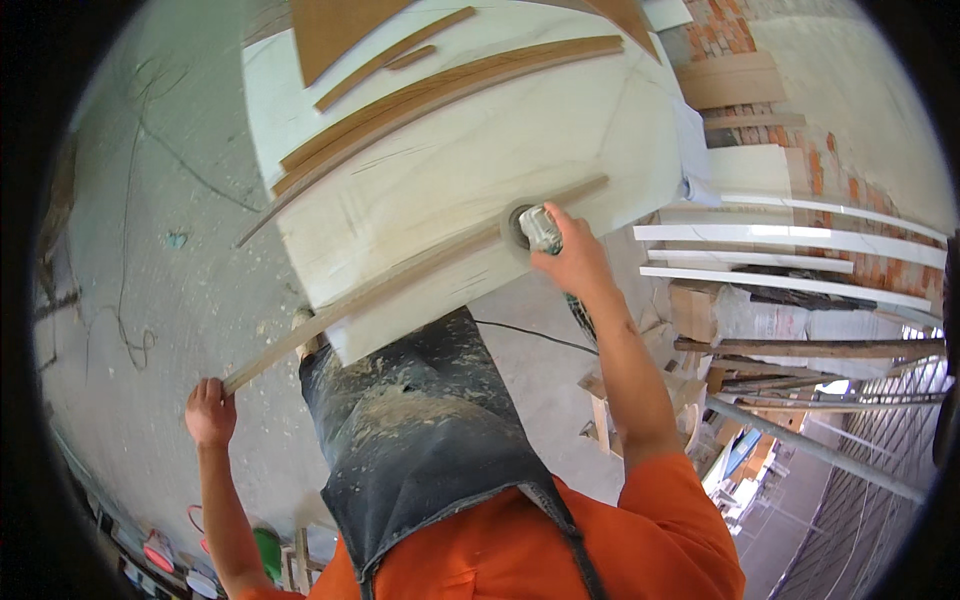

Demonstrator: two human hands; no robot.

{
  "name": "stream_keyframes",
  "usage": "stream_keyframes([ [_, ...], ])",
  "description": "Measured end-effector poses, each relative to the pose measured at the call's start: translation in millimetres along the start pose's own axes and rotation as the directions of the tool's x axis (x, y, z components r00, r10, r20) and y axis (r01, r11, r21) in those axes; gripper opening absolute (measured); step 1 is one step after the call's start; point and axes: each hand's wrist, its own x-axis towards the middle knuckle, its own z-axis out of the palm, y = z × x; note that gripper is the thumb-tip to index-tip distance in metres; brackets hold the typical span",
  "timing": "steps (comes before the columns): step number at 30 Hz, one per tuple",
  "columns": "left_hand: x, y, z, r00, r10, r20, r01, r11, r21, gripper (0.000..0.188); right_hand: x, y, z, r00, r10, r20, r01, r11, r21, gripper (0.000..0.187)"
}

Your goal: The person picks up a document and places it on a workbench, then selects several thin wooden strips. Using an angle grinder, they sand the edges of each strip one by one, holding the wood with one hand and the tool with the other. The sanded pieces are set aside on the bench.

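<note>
A long narrow tan strip (400,275) lies slantwise over the near part of a white marbled slab (500,130), its left end sticking out past the slab's edge. My left hand (211,410) is closed around that overhanging end. In my right hand (580,255) is an angle grinder (541,230), gripped by its body. The grinder's round disc (516,228) rests against or just over the strip, toward its right end; I cannot tell whether it touches. A dark cord runs below the slab near the tool.
Brown strips (450,75) and a brown panel (340,35) lie on the slab's far side. Long white strips (790,237) stick out at the right, by a brick wall (830,180). A cardboard box (692,310) and a metal pole (815,447) are lower right. Loose cable (125,270) trails across the left floor.
</note>
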Motion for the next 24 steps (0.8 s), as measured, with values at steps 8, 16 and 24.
stream_keyframes([
  [8,-3,-36,9,0.998,-0.004,0.067,0.002,1.000,0.019,0.017,64,93,-38,0.970,0.219,-0.108,-0.225,0.973,-0.052,0.087],
  [16,19,-37,-21,0.982,-0.036,0.187,0.014,0.993,0.118,0.014,86,175,-75,0.900,0.362,-0.242,-0.357,0.932,0.065,0.088],
  [24,57,-8,-64,0.960,0.003,0.279,-0.028,0.996,0.084,0.035,-15,233,-60,0.770,0.635,-0.062,-0.206,0.339,0.918,0.075],
])
